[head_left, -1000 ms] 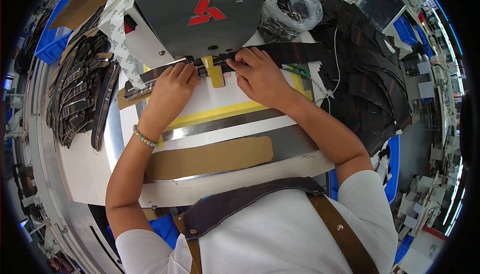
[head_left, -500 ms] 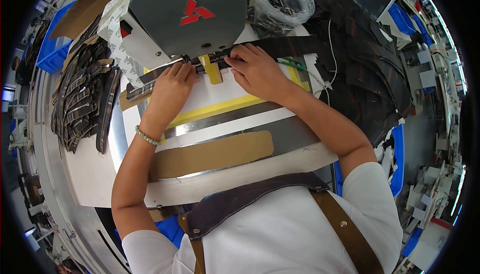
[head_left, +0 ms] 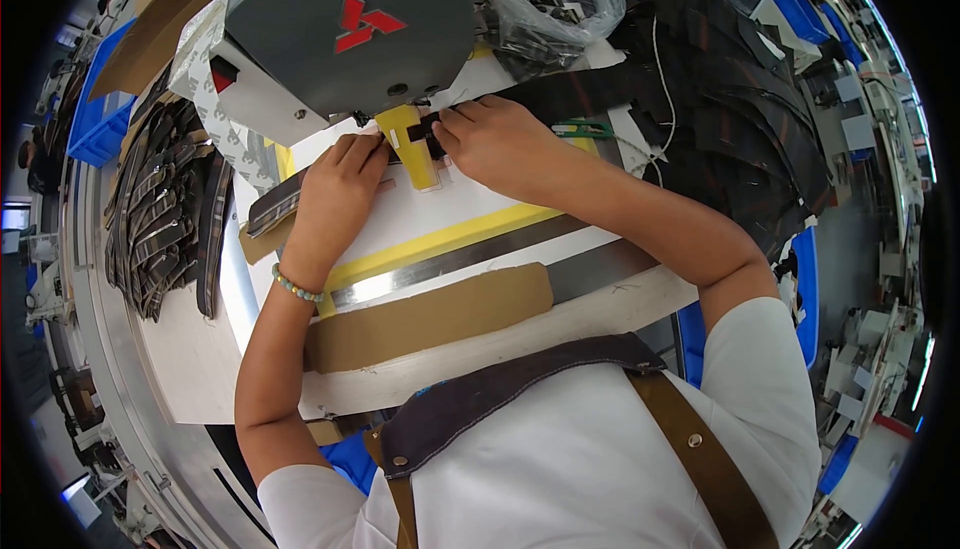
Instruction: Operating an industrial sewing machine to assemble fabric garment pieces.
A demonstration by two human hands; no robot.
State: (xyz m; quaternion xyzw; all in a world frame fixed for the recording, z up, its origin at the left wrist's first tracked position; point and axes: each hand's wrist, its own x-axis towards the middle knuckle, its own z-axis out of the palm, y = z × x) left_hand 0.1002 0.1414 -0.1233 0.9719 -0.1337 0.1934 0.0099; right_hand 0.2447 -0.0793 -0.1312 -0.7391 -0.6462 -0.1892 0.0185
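Observation:
Under the grey head of a sewing machine, my left hand has its fingers bent and pressed together at a dark plaid fabric strip, whose folded end sticks out to its left. My right hand is closed on a black strip to the right of the needle area, its fingertips on the edge. Between the two hands a yellow tab lies over the work on the white plate. What sits under the fingers and beneath the machine head is largely hidden.
Bundled plaid strips lie at the left, with a blue bin beyond. Black fabric pieces pile up at the right. A clear plastic bag and green-handled snips lie behind my right hand. Brown card lines the front edge.
My view has shifted slightly, so the machine head appears farther left. My left fingertips are closer to the yellow tab. My right hand stays beside it on the black strip.

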